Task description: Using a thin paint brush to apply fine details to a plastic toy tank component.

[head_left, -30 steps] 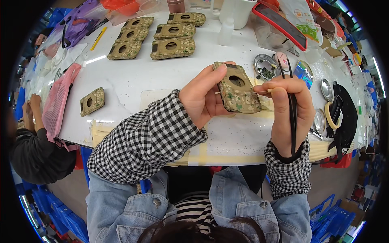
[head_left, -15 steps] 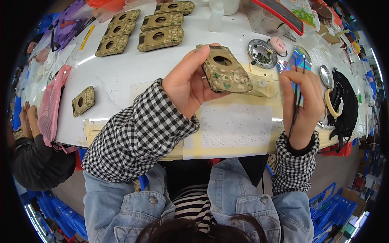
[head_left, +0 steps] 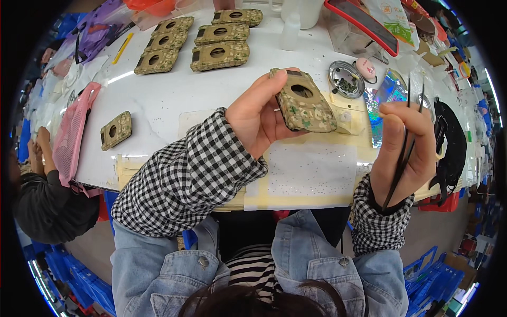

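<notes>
My left hand (head_left: 260, 113) grips a camouflage fabric pouch (head_left: 311, 112) with an oval hole in its face, tilted above a white paper sheet (head_left: 309, 171) sprinkled with tiny specks. In my right hand (head_left: 406, 150) is a pair of dark tweezers (head_left: 401, 169), held between the fingers with the tips pointing away from me and apart. Beyond the pouch, a round metal dish (head_left: 346, 79) holds small dark bits. A shiny holographic sheet (head_left: 377, 124) lies just past my right hand.
Several similar pouches (head_left: 219, 55) lie in rows at the far left, with a single pouch (head_left: 116, 130) nearer. A pink mesh bag (head_left: 76, 134) hangs over the left edge. Farther off are a white bottle (head_left: 290, 33) and a red-edged phone (head_left: 362, 24). A black bag (head_left: 450, 142) lies right; another person (head_left: 47, 201) sits left.
My right hand has moved slightly right and nearer to me, and the tweezers have turned so both tips show. The view has shifted a little; the left hand still holds the pouch.
</notes>
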{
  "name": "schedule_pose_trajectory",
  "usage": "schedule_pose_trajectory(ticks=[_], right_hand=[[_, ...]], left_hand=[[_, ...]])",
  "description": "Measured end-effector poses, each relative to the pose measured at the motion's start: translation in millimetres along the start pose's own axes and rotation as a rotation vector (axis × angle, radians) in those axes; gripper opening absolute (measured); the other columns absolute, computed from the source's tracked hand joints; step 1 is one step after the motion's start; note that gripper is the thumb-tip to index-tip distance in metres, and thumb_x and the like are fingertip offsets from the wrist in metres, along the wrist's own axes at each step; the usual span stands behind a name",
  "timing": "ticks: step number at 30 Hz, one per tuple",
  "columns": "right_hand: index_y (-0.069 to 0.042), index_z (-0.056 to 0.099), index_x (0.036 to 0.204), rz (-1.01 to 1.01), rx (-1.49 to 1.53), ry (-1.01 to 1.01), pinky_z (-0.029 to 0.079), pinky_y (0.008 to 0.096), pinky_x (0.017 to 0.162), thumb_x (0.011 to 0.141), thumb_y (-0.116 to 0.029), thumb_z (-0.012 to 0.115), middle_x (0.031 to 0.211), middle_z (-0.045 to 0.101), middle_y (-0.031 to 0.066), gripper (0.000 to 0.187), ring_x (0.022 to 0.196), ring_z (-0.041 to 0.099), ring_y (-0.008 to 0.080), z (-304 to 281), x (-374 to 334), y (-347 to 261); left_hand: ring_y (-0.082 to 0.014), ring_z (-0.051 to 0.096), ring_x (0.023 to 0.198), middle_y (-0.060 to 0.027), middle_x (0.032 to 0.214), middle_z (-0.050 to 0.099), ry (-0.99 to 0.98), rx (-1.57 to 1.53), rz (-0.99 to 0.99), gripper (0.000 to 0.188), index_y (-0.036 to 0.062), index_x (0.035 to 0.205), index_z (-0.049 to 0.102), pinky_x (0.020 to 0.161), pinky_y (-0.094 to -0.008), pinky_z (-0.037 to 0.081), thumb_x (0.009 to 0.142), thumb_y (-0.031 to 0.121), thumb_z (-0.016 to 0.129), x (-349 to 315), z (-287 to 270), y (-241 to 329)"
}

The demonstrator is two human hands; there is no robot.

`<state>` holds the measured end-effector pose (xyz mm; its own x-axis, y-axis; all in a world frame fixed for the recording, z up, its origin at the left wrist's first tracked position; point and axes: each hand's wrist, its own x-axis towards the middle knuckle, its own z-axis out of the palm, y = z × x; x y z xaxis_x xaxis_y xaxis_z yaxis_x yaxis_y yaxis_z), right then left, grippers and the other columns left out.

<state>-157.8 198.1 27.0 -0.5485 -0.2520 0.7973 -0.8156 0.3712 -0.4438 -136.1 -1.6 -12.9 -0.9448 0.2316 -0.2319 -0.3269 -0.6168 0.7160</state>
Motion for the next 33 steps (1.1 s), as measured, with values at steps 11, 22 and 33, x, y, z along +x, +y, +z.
schedule_pose_trajectory(ticks=[11, 22, 33], right_hand=[[0.002, 0.056, 0.094, 0.368, 0.506, -0.165, 0.043, 0.0199, 0.07, 0.092, -0.005, 0.054, 0.084, 0.062, 0.0052, 0.007, 0.075, 0.054, 0.0066, 28, -2, -3], [0.002, 0.055, 0.095, 0.347, 0.483, -0.172, 0.044, 0.0198, 0.071, 0.093, -0.005, 0.053, 0.084, 0.063, 0.0056, 0.008, 0.077, 0.056, 0.0069, 29, -3, -2], [0.002, 0.055, 0.094, 0.338, 0.476, -0.176, 0.045, 0.0205, 0.073, 0.093, -0.005, 0.052, 0.084, 0.063, 0.0065, 0.008, 0.078, 0.058, 0.008, 30, -2, -2]], left_hand=[[-0.0248, 0.058, 0.108, -0.0128, 0.121, 0.054, -0.007, -0.001, -0.03, 0.048, 0.0069, 0.133, 0.037, 0.09, -0.0379, 0.051, 0.098, 0.039, 0.032, -4, 4, 1], [-0.0243, 0.058, 0.108, -0.0125, 0.121, 0.054, -0.032, -0.005, -0.021, 0.048, 0.0071, 0.132, 0.038, 0.091, -0.0396, 0.051, 0.098, 0.039, 0.032, -3, 2, -1], [-0.0245, 0.058, 0.109, -0.0129, 0.121, 0.054, -0.012, 0.0, -0.029, 0.047, 0.0076, 0.132, 0.038, 0.091, -0.0401, 0.051, 0.098, 0.039, 0.033, -5, 3, 0]])
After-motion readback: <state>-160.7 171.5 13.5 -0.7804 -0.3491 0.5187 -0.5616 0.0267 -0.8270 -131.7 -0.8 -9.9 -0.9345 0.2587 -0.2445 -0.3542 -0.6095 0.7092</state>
